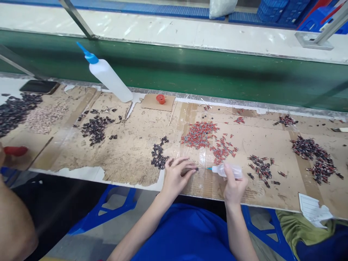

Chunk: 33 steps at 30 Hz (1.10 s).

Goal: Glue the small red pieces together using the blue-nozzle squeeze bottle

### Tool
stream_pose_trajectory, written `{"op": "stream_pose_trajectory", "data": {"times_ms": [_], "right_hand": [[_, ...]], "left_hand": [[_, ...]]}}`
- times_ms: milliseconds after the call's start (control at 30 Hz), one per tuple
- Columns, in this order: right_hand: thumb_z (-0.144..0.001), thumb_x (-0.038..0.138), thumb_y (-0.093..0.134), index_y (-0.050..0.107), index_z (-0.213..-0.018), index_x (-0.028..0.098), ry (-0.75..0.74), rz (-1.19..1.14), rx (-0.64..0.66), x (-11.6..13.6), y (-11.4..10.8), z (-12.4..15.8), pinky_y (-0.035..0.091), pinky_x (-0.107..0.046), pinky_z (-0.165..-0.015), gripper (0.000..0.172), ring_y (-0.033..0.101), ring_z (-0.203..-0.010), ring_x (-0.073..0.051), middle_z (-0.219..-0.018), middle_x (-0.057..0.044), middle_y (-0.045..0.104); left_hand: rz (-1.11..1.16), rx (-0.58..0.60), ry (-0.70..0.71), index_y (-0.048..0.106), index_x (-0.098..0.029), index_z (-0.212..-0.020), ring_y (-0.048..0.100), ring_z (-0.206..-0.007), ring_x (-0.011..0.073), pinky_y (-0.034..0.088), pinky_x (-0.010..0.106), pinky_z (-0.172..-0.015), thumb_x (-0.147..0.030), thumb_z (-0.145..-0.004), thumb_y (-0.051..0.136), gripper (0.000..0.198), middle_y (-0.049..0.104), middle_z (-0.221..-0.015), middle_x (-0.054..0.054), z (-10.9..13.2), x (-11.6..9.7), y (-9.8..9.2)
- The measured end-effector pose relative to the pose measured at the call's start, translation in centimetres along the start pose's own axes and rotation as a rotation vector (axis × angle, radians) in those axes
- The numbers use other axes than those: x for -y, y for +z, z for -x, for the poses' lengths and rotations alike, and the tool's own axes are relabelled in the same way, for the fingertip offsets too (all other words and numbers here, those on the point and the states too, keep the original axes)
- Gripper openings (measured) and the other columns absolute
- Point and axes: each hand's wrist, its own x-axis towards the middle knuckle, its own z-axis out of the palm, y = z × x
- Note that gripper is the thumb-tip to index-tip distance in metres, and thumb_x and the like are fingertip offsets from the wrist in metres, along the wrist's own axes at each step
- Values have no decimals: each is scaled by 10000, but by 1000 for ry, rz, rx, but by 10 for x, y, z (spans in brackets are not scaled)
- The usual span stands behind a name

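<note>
Right grip [234, 186] wraps the bottle [238, 171], left grip [176, 174] pinches a black piece [197, 169], by the cardboard edge [203, 192].

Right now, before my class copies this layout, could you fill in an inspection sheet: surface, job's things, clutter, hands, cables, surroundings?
Surface: cardboard, torn, stained, taped in places.
Job's things: small squeeze bottle with a blue tip; small dark piece; loose piles of red pieces and dark pieces.
Clutter: large white bottle, red cup, thin stick, torn paper.
Hands: left hand pinches the small dark piece; right hand grips the small squeeze bottle, its tip apart from that piece.
Cables: nothing seen.
Surroundings: green strip behind; another person's arm at left.
</note>
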Motion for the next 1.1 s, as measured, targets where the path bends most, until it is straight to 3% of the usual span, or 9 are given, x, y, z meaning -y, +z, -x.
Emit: {"op": "stream_pose_trajectory", "data": {"times_ms": [167, 333, 433, 533, 733, 933, 1100], "right_hand": [[-655, 462, 784, 681, -801, 127, -47, 67, -74, 1, -34, -11, 466, -255, -479, 380, 600, -519, -155, -691, -63, 700], [-658, 452, 782, 677, -805, 168, -212, 297, 112, 1, -58, -15, 518, -289, -537, 337, 644, -608, -189, -742, -62, 710], [-684, 419, 770, 679, -830, 190, -401, 405, 216, -3, -64, -14, 563, -348, -665, 287, 673, -832, -247, -874, -95, 695], [-717, 389, 755, 690, -883, 207, -561, 519, 268, -7, -66, -16, 552, -409, -815, 254, 632, -1003, -271, -984, -114, 647], [-789, 367, 707, 677, -926, 243, -713, 582, 387, -5, -64, -21, 536, -434, -835, 187, 601, -1020, -275, -928, -88, 685], [-776, 345, 742, 659, -1046, 237, -831, 538, 238, 17, -46, -12, 493, -479, -876, 302, 611, -969, -267, -981, -83, 722], [-821, 227, 706, 674, -950, 230, -767, 368, 183, 23, -21, 7, 532, -369, -728, 133, 632, -816, -208, -840, -52, 722]], "left_hand": [[-5, 67, -5, 711, -305, -977, 626, -1117, 263, 255, 525, -1047, -243, -781, 749, 209, 780, -941, 8, -7, -1, -9], [-101, -66, 42, 727, -291, -901, 629, -1035, 252, 281, 497, -1005, -255, -835, 695, 82, 761, -973, 27, -31, -4, -20], [-187, -154, 72, 732, -282, -883, 597, -1000, 252, 306, 476, -961, -233, -846, 677, 83, 741, -944, 36, -45, -7, -18], [-237, -158, 119, 738, -288, -873, 555, -1001, 261, 314, 471, -935, -236, -861, 656, 98, 716, -941, 43, -54, -11, -12], [-272, -117, 195, 738, -293, -820, 509, -1065, 277, 327, 480, -929, -206, -872, 630, 148, 684, -961, 50, -62, -17, 0], [-375, -42, 268, 729, -284, -908, 434, -1202, 314, 323, 522, -958, -150, -872, 610, 182, 633, -1134, 90, -67, -16, 3], [-246, 22, 230, 727, -246, -836, 491, -1160, 293, 368, 502, -969, -120, -867, 601, 181, 677, -1070, 82, -63, -26, -5]]}}
